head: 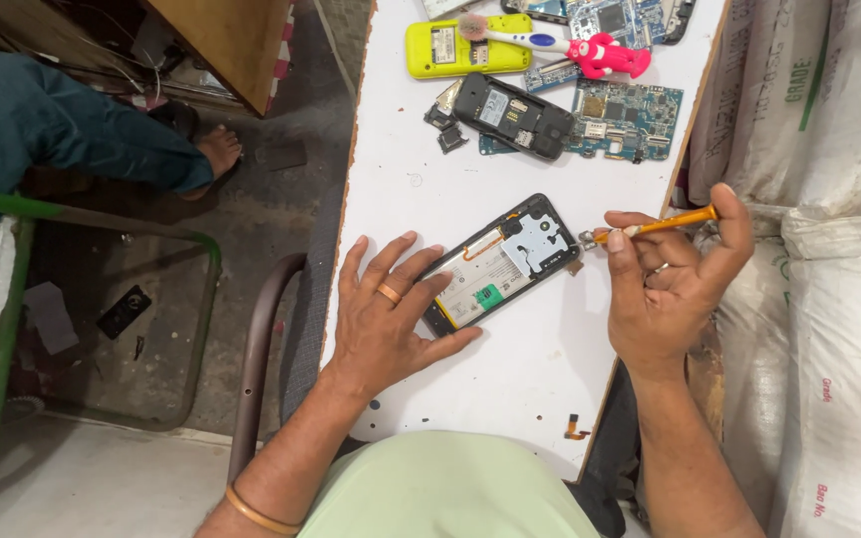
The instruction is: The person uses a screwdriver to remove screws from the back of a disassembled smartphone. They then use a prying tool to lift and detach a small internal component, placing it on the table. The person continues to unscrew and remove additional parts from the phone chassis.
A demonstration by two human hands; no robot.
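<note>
An opened black phone (506,261) lies back-up on the white table (401,149), its battery and inner plate showing. My left hand (388,317) presses flat on the phone's near end, a ring on one finger. My right hand (672,281) grips an orange-handled tool (650,228) whose metal tip points at the phone's far corner, just off its edge.
At the table's far end lie a yellow phone (465,47), a black phone back (512,117), blue circuit boards (628,120) and a pink-handled toothbrush (570,46). White sacks (829,299) stand to the right. Another person's leg and foot (213,149) rest to the left, beside a green chair frame (12,329).
</note>
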